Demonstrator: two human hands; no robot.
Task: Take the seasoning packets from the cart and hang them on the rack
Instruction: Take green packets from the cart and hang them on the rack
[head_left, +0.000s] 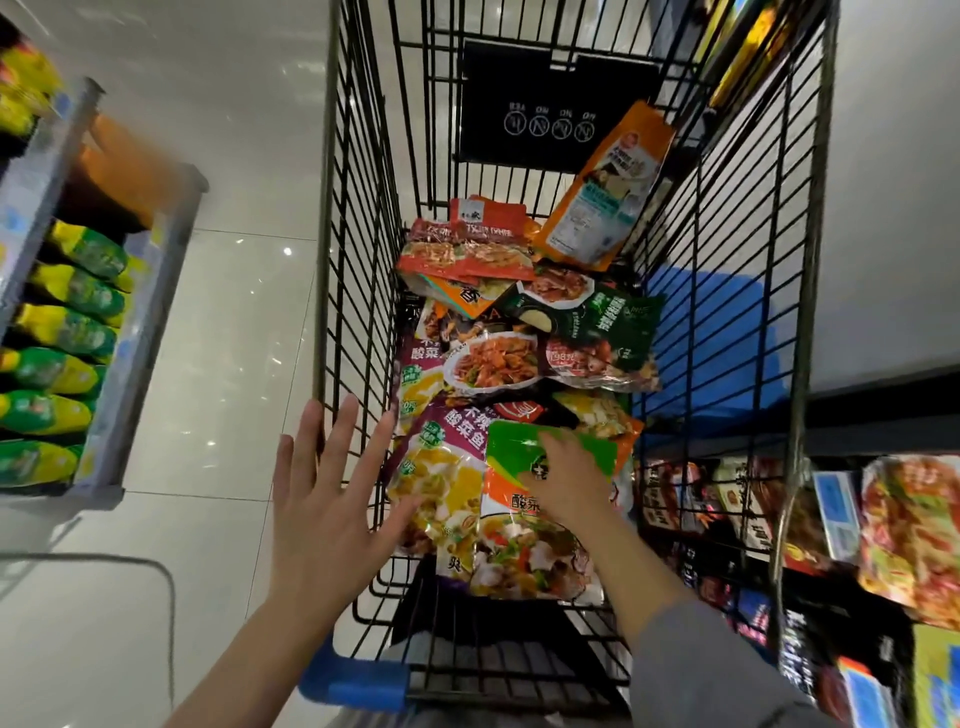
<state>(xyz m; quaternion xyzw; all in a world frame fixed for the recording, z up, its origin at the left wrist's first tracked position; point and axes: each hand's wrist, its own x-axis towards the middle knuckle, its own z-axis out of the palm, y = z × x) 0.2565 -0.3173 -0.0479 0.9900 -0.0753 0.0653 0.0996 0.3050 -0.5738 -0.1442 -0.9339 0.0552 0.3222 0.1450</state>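
Observation:
A black wire shopping cart (358, 291) stands below me, holding several seasoning packets. Nearest me lies a green, orange and white packet (524, 551); my right hand (566, 480) reaches into the cart and grips its green top edge. Beside it is a purple packet (447, 467). My left hand (322, 499) hovers over the cart's left wall with fingers straight and spread, holding nothing. Further in lie red (467, 244), dark green (602, 332) and upright orange (608, 192) packets. The rack (779, 525) at the lower right carries hanging packets.
A shelf (130, 332) on the left holds rows of yellow-green bottles. The cart's blue handle (353, 680) is close to my body. Glossy white floor tiles lie between shelf and cart. A blue crate (711, 343) shows through the cart's right wall.

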